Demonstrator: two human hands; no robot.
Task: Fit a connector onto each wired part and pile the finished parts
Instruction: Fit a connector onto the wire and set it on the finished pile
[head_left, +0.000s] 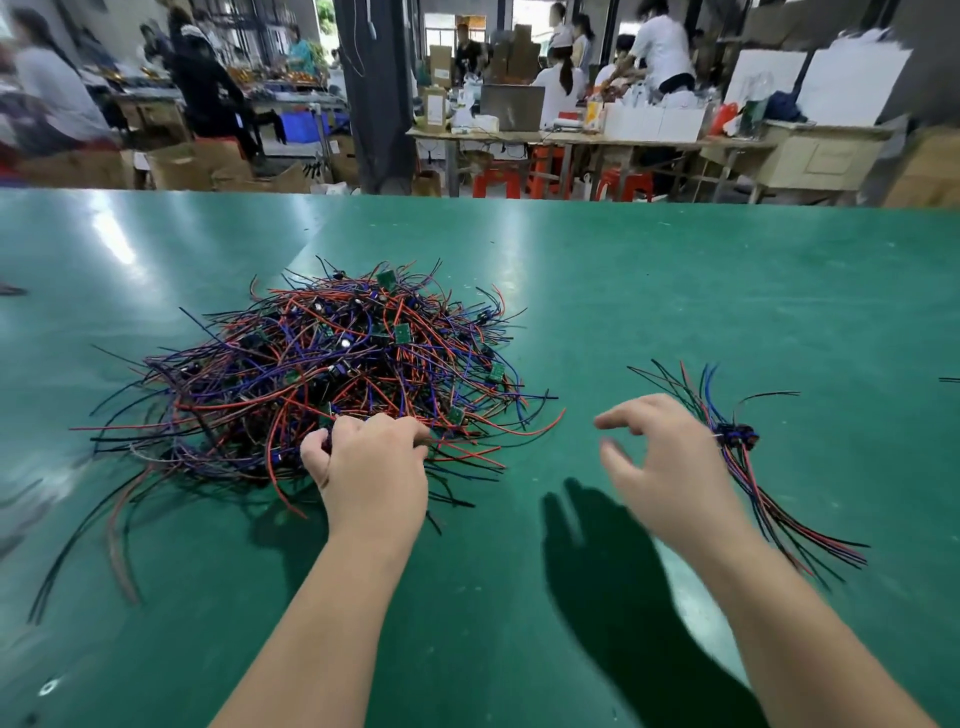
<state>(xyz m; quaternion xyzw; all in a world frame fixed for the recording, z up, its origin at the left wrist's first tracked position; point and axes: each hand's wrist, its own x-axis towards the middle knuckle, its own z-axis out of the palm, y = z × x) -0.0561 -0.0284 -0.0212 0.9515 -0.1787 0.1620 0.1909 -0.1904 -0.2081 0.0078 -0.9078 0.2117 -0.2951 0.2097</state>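
A big tangled heap of wired parts (332, 374), with red, blue and black wires and small green boards, lies left of centre on the green table (675, 291). My left hand (371, 462) is at the heap's near edge, its fingers curled into the wires and gripping some of them. To the right lies a small bundle of finished parts (737, 441) with dark connectors, wires trailing toward me. Beside that bundle, just to its left, my right hand (660, 462) hovers above the table, fingers spread and loosely bent, holding nothing.
Loose wire ends stick out at the table's far left edge (10, 290) and far right edge (949, 380). Beyond the table's far edge are other workbenches, cardboard boxes, red stools and several people at work.
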